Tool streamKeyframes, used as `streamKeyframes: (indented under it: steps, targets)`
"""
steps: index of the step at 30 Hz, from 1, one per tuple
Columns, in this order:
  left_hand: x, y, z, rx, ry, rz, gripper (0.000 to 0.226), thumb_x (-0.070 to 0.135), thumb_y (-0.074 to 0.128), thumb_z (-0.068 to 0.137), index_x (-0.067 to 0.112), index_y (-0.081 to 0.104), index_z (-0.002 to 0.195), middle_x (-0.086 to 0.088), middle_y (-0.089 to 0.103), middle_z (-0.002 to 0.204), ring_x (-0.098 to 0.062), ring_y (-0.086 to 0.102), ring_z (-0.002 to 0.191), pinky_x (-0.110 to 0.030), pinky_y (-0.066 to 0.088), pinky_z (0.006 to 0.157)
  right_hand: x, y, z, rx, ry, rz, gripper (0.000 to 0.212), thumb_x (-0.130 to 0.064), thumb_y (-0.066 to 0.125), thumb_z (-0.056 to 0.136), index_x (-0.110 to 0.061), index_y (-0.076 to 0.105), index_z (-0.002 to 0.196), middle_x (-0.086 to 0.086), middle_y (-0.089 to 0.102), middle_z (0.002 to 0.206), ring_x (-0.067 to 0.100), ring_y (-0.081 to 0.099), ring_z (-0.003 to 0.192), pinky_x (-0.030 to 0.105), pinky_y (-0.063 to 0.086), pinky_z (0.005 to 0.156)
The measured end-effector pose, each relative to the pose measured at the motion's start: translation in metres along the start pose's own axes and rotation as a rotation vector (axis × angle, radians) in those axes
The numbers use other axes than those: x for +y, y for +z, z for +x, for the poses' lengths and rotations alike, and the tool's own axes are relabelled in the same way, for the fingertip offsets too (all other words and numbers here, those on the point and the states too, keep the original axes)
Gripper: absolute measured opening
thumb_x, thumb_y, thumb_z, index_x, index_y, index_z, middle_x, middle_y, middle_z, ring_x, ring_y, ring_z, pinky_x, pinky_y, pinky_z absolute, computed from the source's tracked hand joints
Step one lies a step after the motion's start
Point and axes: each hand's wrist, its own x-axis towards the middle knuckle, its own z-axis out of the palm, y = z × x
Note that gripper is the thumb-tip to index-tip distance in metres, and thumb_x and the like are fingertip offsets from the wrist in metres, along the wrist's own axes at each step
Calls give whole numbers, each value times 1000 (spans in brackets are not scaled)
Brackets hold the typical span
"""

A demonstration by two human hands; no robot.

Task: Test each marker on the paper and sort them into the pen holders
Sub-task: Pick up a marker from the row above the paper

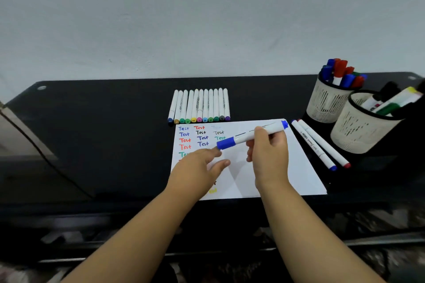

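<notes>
The right hand (268,156) is closed around the white barrel of a blue marker (251,135), holding it slantwise above the paper (271,174) with its blue cap pointing left and its other blue end up toward the right. The left hand (197,167) is open, fingers loosely spread, its fingertip touching or just beside the cap. The paper lies on the black worktop (103,122) and carries columns of the word "Test" in blue, red, black and green. Behind it a row of white markers (200,105) lies side by side, coloured ends toward the paper. Just right of the sheet two slim markers (322,145) lie together, one blue-tipped, one red-tipped. Further right stand two mesh pen holders: the far holder (326,101) is full of blue and red markers, the near holder (361,131) has a few others
</notes>
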Motion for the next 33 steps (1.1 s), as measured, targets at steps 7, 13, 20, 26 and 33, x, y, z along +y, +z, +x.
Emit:
streamKeyframes:
  steps: [7,13,20,26,33]
  targets:
    - [-6,-4,-12,64,-80,-332,34,43,60,87,39,60,120,29,58,94,12,49,74,2,35,57,-1,7,-5,-53,150,-39,14,-20,46,91,-15,53,80,2,57,70,13,49,62,27,42,58]
    - [-16,-3,-8,51,-123,-337,32,41,63,86,37,63,117,33,50,76,23,46,67,1,35,56,-2,14,-3,-163,236,-88,18,-22,46,92,-17,58,81,2,54,66,12,44,57,23,38,49]
    - [-16,-4,-4,60,-94,-160,38,46,57,88,37,57,125,27,53,82,5,47,70,-8,34,61,2,18,2,-221,268,-91,20,-20,44,90,-13,61,80,4,51,62,14,40,51,23,33,44]
    - [-17,-6,-1,61,-63,33,45,50,49,91,36,48,134,13,55,123,-4,44,94,-19,32,74,6,23,1,-236,256,-135,23,-33,52,92,-17,58,78,-1,50,59,10,41,49,20,34,46]
    - [-20,-7,-3,43,-81,87,45,51,47,92,33,49,134,10,57,123,-10,51,104,-21,35,74,11,30,-2,-236,188,-247,34,-37,57,93,-15,53,67,0,50,53,9,41,43,21,33,47]
